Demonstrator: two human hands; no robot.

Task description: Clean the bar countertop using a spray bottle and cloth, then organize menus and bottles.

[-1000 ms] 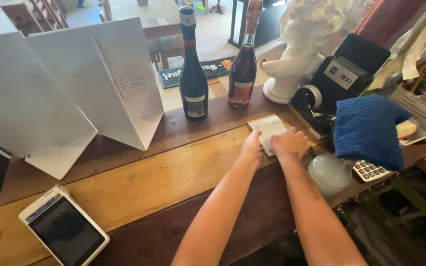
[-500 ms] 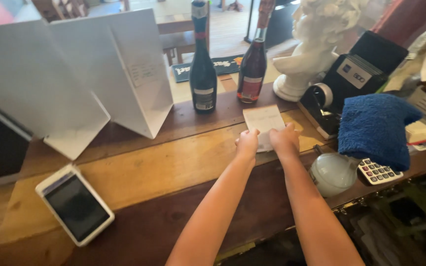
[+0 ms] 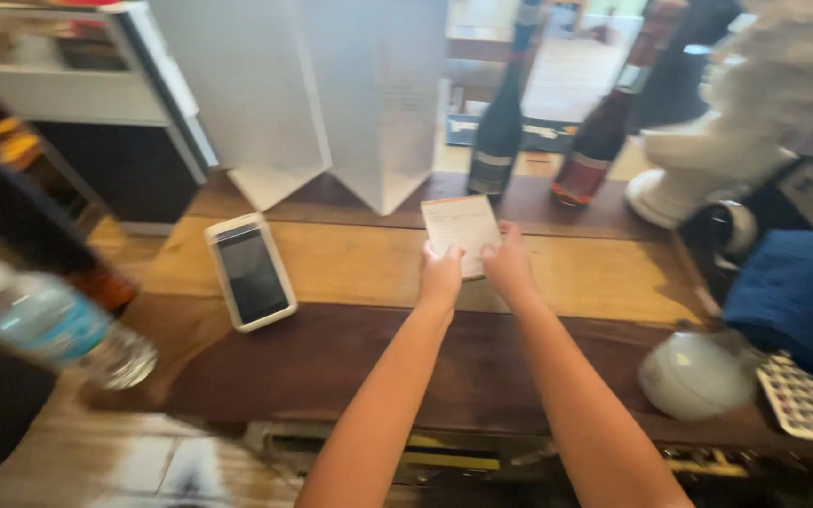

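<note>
Nearest the cam, bottom left, clear plastic water bottle [image 3: 58, 329] w/ blue label sits blurred at the frame edge, apart from both hands. At counter level both forearms reach fwd side by side; left hand [image 3: 440, 278] and right hand [image 3: 510, 270] each pinch the near edge of a small white paper slip [image 3: 461, 232], thumbs on top, fingers closed narrow on it — 2-handed grip prob keeps the thin sheet flat and square to the eye. Slip lies over the lighter plank of the wooden counter [image 3: 359, 268]; can't tell if its far edge rests on the wood or floats. Left of it, white-cased handheld terminal [image 3: 250, 271] lies face up, screen dark, well apart. Right side: pale round lid-like thing [image 3: 695, 374], calculator keypad [image 3: 806, 403], blue towel [image 3: 797, 296], all untouched. Further back, 2 dark wine bottles [image 3: 498, 132] [image 3: 602, 141] stand upright just behind the slip; white folded card stand [image 3: 331, 103] to their left, white bust [image 3: 745, 122] far right.
</note>
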